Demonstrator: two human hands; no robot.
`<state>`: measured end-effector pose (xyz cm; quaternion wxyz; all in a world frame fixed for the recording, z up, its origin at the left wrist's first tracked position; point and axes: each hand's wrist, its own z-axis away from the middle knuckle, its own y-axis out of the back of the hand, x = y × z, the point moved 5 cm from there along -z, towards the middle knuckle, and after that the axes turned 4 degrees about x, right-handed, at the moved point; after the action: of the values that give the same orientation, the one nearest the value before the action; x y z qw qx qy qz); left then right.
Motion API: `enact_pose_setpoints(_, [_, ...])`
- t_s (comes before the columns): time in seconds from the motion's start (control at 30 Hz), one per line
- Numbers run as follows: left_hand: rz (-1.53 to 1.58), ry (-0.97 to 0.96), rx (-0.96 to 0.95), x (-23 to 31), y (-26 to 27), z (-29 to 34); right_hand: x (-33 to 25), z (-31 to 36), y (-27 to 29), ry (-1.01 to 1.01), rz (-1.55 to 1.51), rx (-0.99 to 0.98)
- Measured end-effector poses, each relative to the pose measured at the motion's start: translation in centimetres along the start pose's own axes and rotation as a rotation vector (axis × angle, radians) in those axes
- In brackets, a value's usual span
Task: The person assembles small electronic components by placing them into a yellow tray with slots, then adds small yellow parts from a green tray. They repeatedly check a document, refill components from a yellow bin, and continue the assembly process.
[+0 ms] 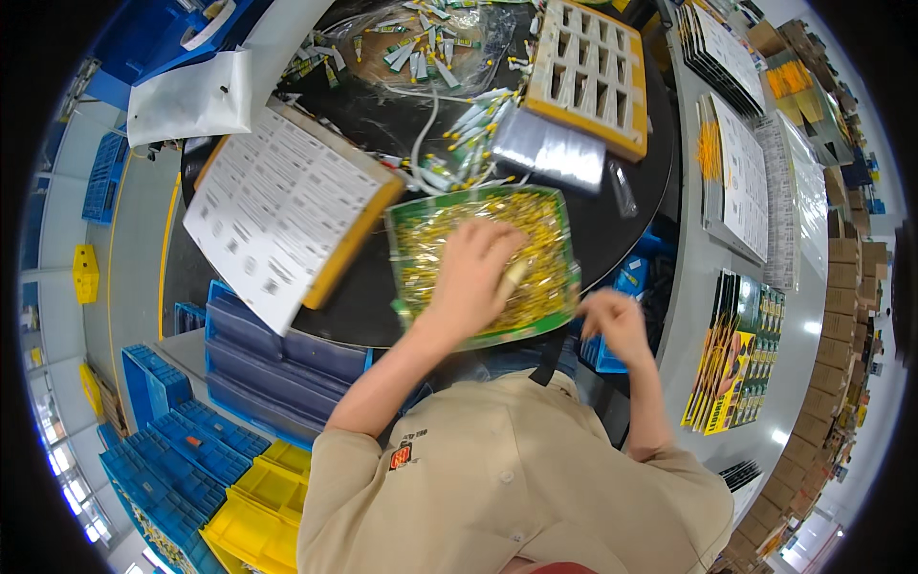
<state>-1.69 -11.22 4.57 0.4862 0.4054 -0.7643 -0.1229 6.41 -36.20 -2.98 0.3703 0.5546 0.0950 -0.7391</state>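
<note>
A shallow green-edged tray [408, 251] lies at the table's near edge, filled with small yellow pieces [535, 215] under or among shiny clear plastic. My left hand [475, 273] rests over these pieces, its fingers bent and the thumb apart; the fingertips are partly lost among them. A pale covering appears to sit on the thumb. Just beyond the tray's near right corner hangs my right hand [614, 322], its fingers curled and slightly blurred. Anything between those fingertips is too small to make out. Small white-and-green tubes with yellow tips [469, 134] lie behind the tray.
On the left, printed sheets [277, 196] cover a yellow-edged board. A yellow slotted rack [588, 72] stands far right, with a clear plastic box [550, 148] before it. Blue crates [277, 354] are at lower left. Booklets and cards [736, 349] line the right counter.
</note>
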Motion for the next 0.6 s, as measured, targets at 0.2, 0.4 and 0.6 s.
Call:
enact_pose_setpoints(0.2, [-0.012,0.128,-0.074,-0.4,-2.3,3.2,0.3,-11.7,10.8,0.371,0.568,1.011])
enact_pose_setpoints(0.4, [-0.338,0.382,0.135,-8.4,2.6,7.9,8.3,-18.5,12.1,-0.12,-0.073,0.959])
enact_pose_setpoints(0.6, [-0.552,0.348,0.305,-14.9,11.6,10.8,11.7,-9.7,1.6,-0.111,-0.201,1.017])
